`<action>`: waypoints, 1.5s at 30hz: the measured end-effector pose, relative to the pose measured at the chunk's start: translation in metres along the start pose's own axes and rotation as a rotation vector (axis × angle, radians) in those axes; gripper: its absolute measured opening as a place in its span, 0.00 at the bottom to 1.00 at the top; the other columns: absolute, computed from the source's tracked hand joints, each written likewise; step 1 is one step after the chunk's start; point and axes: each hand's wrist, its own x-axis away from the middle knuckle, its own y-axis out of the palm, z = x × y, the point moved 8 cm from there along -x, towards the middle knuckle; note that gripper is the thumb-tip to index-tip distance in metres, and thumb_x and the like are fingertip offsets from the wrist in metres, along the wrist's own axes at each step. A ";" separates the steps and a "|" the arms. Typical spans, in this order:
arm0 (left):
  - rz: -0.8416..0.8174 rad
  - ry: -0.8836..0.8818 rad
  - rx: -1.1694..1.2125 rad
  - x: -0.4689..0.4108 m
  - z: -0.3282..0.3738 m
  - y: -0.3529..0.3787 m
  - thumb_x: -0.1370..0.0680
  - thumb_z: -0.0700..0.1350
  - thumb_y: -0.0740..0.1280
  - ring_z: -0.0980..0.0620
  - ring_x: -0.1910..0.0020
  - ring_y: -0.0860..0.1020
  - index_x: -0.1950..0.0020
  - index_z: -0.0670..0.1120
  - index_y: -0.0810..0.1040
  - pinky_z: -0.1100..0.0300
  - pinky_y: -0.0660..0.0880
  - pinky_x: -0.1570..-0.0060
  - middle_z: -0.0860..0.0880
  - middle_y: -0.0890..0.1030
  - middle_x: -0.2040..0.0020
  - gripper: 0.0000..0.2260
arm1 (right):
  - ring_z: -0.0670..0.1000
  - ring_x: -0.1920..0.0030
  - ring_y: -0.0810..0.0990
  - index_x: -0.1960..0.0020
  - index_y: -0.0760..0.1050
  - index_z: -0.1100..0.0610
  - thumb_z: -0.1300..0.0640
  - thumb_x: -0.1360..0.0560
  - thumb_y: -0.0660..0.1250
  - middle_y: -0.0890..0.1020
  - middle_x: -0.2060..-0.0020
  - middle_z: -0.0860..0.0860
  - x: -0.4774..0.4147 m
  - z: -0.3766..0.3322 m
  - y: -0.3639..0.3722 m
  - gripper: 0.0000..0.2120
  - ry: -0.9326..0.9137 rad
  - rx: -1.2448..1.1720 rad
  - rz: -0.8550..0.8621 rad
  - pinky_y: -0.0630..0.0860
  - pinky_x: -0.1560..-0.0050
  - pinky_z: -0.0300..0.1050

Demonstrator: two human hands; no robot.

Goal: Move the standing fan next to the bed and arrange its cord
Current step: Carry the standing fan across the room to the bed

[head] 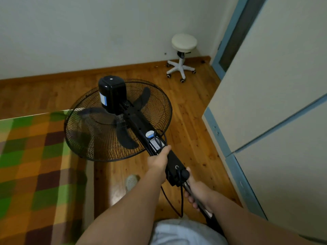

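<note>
Between your two hands, the black standing fan with the round wire-mesh cage point(123, 119) is tilted forward. Its cage faces down over the wooden plank floor point(187, 110) and overlaps the corner of the bed with the green, orange and brown checked cover point(31, 156).

Your left hand point(158, 162) wraps tightly round the fan's black control column just behind the cage, with the thumb laid along the top toward the motor. Your right hand point(195, 192) grips the shiny metal pole point(188, 187) lower down, fingers curled underneath and thumb beside the round black adjusting knob point(184, 174). Both forearms reach forward.

The thin black power cord point(181, 197) loops past the column and dangles between your arms. A white-and-blue sticker point(103, 99) sits on the motor housing and a white label point(154, 144) lies beside your left thumb; the print on both is too small to read.

A pale slipper point(131, 182) lies on the floor by the bed. A cream round-seated stool on white casters point(183, 55) stands in the far corner, well apart. A cream wardrobe with blue trim point(274, 85) fills the right side.
</note>
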 end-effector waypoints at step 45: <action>0.077 0.074 0.115 -0.288 0.474 0.081 0.32 0.52 0.80 0.40 0.45 0.82 0.32 0.43 0.73 0.42 0.78 0.39 0.42 0.82 0.43 0.33 | 0.50 0.69 0.73 0.64 0.75 0.55 0.19 0.39 0.38 0.75 0.74 0.49 -0.206 -0.551 -0.056 0.44 -0.152 0.231 -0.045 0.71 0.62 0.44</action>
